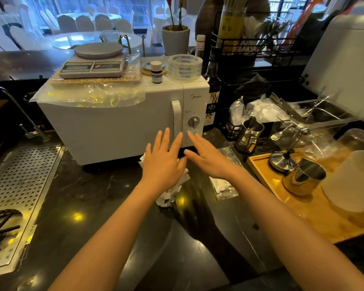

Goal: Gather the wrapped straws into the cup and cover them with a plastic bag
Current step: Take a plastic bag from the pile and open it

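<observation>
A clear cup point(166, 197) stands on the dark counter in front of the microwave, stuffed with white wrapped straws point(182, 178) whose tops fan out under my left hand. My left hand point(163, 159) hovers flat over the straw tops with fingers spread, holding nothing. My right hand point(208, 157) is beside it to the right, also flat and open, its thumb close to my left hand. A clear plastic bag point(226, 186) with something white inside lies on the counter just right of the cup, partly under my right wrist.
A white microwave point(118, 122) stands right behind the hands, with a scale point(93, 64), tape roll point(185, 67) and small bottle point(156, 72) on top. A wooden tray point(303, 208) with metal cups sits right. A perforated drain grate point(19, 185) lies left.
</observation>
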{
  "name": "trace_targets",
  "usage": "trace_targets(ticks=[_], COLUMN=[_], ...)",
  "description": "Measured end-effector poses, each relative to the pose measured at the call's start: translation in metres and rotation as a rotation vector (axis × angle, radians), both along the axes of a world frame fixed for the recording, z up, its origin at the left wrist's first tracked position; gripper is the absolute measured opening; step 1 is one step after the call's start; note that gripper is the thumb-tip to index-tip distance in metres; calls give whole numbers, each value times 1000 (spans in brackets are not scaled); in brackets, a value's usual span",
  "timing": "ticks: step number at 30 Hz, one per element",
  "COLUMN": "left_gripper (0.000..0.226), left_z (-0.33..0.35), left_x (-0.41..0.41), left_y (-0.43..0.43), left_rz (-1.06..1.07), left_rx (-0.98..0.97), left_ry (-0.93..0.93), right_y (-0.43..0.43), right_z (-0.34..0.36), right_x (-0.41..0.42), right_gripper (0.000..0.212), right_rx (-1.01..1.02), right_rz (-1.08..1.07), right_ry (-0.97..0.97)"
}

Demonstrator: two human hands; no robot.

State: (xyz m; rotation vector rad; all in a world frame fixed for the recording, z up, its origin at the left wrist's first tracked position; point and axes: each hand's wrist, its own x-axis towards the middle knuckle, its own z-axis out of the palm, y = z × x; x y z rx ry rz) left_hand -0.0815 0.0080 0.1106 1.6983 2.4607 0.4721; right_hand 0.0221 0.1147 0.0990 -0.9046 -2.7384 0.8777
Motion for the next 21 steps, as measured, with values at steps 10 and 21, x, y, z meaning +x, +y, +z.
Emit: trace_targets(ticks=[10,21], left_gripper=[63,58], left_z=[-34,-116], left_x=[86,111], left_y=[60,80], left_rz=[-270,-357], left_rx=[-122,-382], left_ry=[25,44], right_y=[40,38], right_z=[-31,-72], right_x=[102,142], right_gripper=[70,64], right_rx=[-99,-320], right_rz=[-263,-426], right_ry=[-93,-74])
